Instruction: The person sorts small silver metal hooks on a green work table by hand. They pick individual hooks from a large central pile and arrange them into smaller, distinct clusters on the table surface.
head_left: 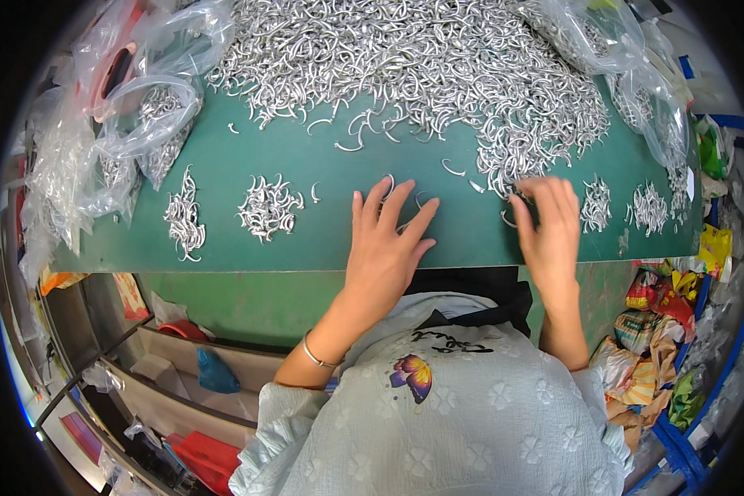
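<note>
A large heap of small curved silvery metal pieces (405,58) covers the far side of the green tabletop (306,240). My left hand (388,240) lies on the table just below the heap, fingers spread, with a few loose pieces under and between them. At the lower right of the heap, my right hand (551,219) has its fingers bent and its thumb close to the index fingertip. One curved piece (507,219) shows beside that thumb. Whatever is between those fingertips is hidden.
Two small piles, a narrow pile (185,217) and a round pile (269,207), lie on the left. Two more, a near pile (595,204) and a farther pile (649,208), are at the right. Clear plastic bags (153,120) crowd the left; colourful packets (636,331) sit below right.
</note>
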The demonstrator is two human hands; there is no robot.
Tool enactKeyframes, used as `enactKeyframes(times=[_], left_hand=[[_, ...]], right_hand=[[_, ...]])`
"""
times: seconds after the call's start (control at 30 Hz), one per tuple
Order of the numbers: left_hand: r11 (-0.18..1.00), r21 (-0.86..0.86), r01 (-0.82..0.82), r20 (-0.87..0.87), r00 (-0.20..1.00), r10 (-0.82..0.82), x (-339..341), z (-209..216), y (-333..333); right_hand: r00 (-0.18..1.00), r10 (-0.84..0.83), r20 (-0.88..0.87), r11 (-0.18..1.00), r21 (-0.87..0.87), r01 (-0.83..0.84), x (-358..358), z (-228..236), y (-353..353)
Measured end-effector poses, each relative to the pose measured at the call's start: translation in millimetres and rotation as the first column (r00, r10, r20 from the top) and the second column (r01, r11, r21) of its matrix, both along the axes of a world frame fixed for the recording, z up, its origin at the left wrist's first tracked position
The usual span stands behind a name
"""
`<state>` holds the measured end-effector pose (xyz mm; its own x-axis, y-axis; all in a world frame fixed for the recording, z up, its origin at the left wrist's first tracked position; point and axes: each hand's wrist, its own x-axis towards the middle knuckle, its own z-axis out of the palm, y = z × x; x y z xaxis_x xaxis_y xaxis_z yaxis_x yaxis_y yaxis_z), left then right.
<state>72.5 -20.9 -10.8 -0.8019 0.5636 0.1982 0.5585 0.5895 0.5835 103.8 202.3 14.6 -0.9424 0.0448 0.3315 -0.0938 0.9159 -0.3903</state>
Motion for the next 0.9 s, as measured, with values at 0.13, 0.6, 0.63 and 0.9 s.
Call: enactKeyframes(times=[0.13, 0.6, 0.63, 0.9], left_hand=[[0.998, 0.056, 0.039, -0.012, 0.999, -0.038, -3.3, -5.6, 6.0], [0.996, 0.031, 0.084, -0.022, 0.996, -0.084, -3.3, 1.4, 10.3], [0.995, 0.065, 0.081, -0.006, 0.997, -0.080, -3.0, -3.3, 7.9], [0.974, 0.223, 0.027, 0.011, 1.000, -0.030, -1.0, -12.3, 2.4]], right_hand=[[0.994, 0.086, -0.070, 0.996, 0.042, -0.084, -37.6, -23.5, -38.4], [0.999, -0.010, 0.047, 1.000, 0.001, 0.010, -4.3, -10.6, 1.5], [0.999, 0.010, 0.052, 1.000, 0.021, -0.011, -1.7, -13.9, 9.9], [0.990, -0.144, -0.001, 0.988, -0.063, 0.144, 4.7, -20.1, 44.0]])
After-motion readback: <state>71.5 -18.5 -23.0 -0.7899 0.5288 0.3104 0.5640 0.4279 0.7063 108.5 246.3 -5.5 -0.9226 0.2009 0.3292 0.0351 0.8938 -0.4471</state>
